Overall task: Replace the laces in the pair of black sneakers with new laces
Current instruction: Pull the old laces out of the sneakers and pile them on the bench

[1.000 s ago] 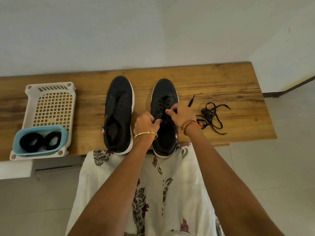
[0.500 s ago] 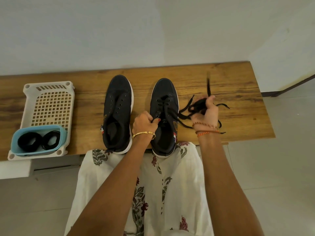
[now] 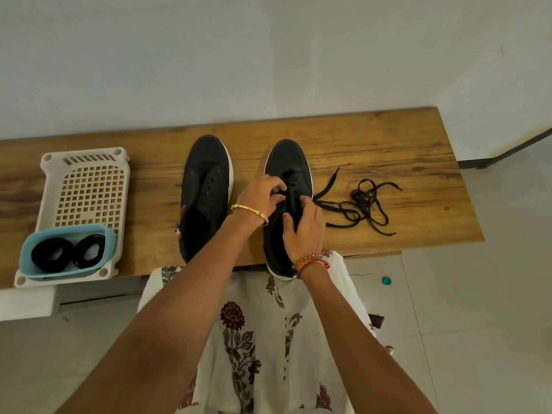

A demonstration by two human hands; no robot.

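Observation:
Two black sneakers stand side by side on the wooden bench (image 3: pixel 388 144), toes away from me. The left sneaker (image 3: pixel 206 186) has bare eyelets and no lace. The right sneaker (image 3: pixel 288 159) still has a black lace in its upper eyelets. My left hand (image 3: pixel 263 194) pinches that lace at the eyelets. My right hand (image 3: pixel 306 231) lies over the sneaker's tongue with its fingertips closed on the lacing. The pulled-out part of the old lace (image 3: pixel 366 204) trails in a loose tangle to the right of the shoe.
A white perforated basket (image 3: pixel 85 186) sits at the bench's left end. A light blue tub (image 3: pixel 28 264) inside it holds two coiled black laces (image 3: pixel 50 258). The white wall runs right behind the bench. Grey floor tiles lie to the right.
My right hand pulled a length of lace out to the right, dropped it on the bench and came back to the sneaker. My left hand moved up to the eyelets.

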